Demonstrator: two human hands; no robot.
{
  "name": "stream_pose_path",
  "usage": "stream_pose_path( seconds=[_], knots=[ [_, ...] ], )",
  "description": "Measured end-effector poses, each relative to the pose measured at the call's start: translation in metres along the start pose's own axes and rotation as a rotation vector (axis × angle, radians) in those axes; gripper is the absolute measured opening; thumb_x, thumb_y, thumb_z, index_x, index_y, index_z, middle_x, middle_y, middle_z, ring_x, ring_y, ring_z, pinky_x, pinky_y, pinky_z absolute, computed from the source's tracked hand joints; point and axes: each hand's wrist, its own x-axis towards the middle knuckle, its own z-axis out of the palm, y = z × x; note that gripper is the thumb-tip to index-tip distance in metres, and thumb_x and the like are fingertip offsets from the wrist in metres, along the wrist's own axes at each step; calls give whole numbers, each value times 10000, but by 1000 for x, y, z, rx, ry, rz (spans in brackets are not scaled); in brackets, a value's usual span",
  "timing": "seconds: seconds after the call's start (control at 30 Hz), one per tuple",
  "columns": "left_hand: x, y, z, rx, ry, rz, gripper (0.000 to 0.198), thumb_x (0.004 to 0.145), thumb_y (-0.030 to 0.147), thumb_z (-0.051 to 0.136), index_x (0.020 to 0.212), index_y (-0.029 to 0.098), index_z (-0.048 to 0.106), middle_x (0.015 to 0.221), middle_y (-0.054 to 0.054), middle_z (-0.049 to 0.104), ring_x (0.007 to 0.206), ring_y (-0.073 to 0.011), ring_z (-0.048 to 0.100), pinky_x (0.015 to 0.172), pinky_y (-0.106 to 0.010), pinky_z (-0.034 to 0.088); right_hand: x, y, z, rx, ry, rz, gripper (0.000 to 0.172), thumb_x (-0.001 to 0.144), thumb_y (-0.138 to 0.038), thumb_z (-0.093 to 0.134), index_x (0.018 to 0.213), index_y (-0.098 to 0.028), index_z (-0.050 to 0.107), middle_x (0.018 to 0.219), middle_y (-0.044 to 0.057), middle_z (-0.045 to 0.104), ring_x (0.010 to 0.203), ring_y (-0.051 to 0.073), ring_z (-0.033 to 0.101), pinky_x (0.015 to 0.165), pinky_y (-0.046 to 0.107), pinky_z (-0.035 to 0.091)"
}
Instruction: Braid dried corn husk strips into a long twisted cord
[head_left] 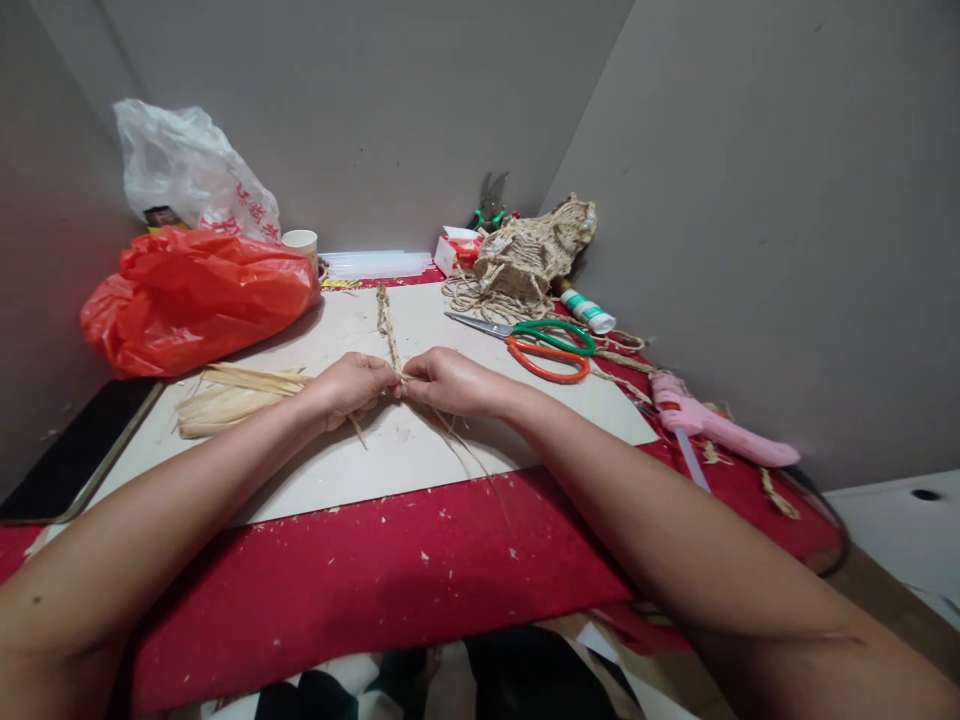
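Observation:
A thin braided straw cord [386, 325] runs away from me over the white board [315, 485]. At its near end my left hand [352, 388] and my right hand [442, 382] meet, fingertips almost touching, each pinching the cord's strands. Loose strands [465, 450] trail from under my right hand toward the board's front edge, and a short one sticks out below my left hand. Beside my left wrist lies a flat bundle of pale straw strips [225, 405], partly hidden by the forearm.
Scissors [551, 345], a coiled braid pile [525, 260] and a white-green bottle [589, 312] lie right. A pink glue gun [720, 425] rests on the red cloth [375, 590]. Left are a red bag [202, 300], a paper cup [300, 242] and a dark tablet [82, 440].

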Motion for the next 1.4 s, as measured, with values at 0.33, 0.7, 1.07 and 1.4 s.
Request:
stream_pose_path(
  seconds=[0.33,0.7,1.07,1.4],
  knots=[
    [1,2,2,125,45,-15,197,809,198,479,621,161,523,354,83,221,330,-38,156,409,-247,100,-7,1,-25,20,-101,49,197,824,-214,473,784,-110,635,691,39,574,614,117,444,565,233,328],
    [-1,-1,-1,-8,-24,42,323,792,166,487,503,185,344,401,78,216,337,-19,157,428,-242,74,-11,-18,12,-74,78,30,201,754,-145,451,570,-137,533,543,13,491,523,98,392,518,242,271],
    [0,-3,-7,-136,-96,18,253,785,137,515,539,158,460,381,84,230,341,-17,158,403,-217,79,-19,-21,-7,101,-175,-42,261,823,-226,494,594,-128,572,502,-8,510,470,71,396,490,211,298],
    [2,-3,-9,-210,-131,33,171,790,184,552,631,125,557,425,96,183,366,-23,112,381,-206,60,-3,-3,-9,551,189,220,312,888,-347,477,693,-125,579,660,62,614,504,83,495,490,213,393]
  ],
)
